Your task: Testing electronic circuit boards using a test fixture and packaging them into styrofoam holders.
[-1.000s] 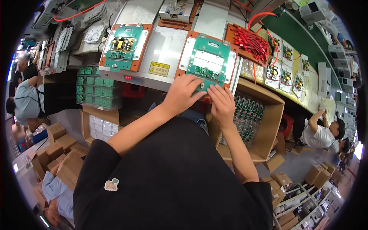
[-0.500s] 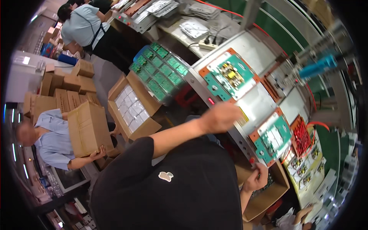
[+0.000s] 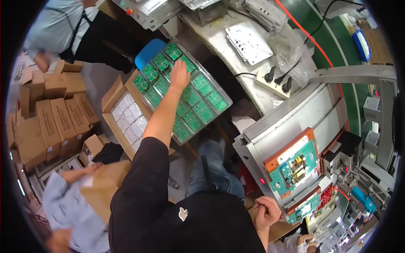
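My left hand [image 3: 180, 76] reaches out over a clear tray [image 3: 229, 102] with rows of green circuit boards [image 3: 203, 84] in its compartments. Its fingers are stretched down at a board in the far part of the tray; whether the fingertips touch it cannot be told. At the lower right, my right hand [image 3: 266, 212] is curled closed beside the front edge of the metal conveyor, with nothing visible in it. On that conveyor lies an orange-brown fixture [image 3: 310, 135] bearing a green board [image 3: 295, 168] with yellow parts.
An open carton [image 3: 113, 102] of white packets stands left of the tray. A person [image 3: 76, 206] at lower left handles a cardboard box [image 3: 105, 189]; another person [image 3: 63, 29] stands at far left. A power strip [image 3: 272, 86] and white metal plates [image 3: 249, 42] lie on the far bench.
My left hand has moved from above the conveyor to the tray of boards. The view has turned left. My right hand stays near the conveyor edge. The person with the box has moved.
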A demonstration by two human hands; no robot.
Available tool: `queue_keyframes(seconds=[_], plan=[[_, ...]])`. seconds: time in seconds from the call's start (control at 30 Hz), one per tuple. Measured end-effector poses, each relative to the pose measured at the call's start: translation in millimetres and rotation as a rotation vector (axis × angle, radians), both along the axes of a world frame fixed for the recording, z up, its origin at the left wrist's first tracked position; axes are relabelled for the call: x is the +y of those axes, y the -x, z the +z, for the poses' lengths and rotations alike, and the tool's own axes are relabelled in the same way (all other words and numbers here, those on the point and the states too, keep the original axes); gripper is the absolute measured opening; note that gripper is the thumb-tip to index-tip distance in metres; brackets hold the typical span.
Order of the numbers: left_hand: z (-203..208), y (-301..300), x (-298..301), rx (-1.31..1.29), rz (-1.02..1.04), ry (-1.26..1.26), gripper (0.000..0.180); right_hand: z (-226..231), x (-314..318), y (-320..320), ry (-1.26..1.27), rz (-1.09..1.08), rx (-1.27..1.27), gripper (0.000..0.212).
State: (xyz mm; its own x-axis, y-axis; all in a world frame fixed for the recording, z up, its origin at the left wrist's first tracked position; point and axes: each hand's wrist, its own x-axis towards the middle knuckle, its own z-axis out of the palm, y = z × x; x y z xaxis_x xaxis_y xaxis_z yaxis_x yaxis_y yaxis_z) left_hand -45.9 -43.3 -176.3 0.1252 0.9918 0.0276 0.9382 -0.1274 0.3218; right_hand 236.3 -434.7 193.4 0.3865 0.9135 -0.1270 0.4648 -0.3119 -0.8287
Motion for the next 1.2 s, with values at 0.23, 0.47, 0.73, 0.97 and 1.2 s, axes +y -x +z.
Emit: queue_keyframes(seconds=[0.23, 0.47, 0.73, 0.97, 1.2], plan=[[14, 33, 14, 0.148, -0.197, 0.048, 0.047, 7, 30, 27, 0.083, 0.089, 0.006, 0.026], [151, 11, -23, -1.534, 0.307, 0.664, 0.025, 12, 53, 36, -0.031, -0.011, -0.11, 0.023], [316, -98, -187, -1.539, -0.316, 1.489, 0.036, 8, 45, 34, -0.112, -0.139, -0.299, 0.043], [291, -192, -248, -0.993, -0.889, 1.126, 0.039, -21, -67, -35, -0.047, -0.406, -0.504, 0.039], [272, -239, -268, -0.695, -1.294, 0.353, 0.041, -83, -70, -98, -0.14, -0.226, -0.28, 0.035]])
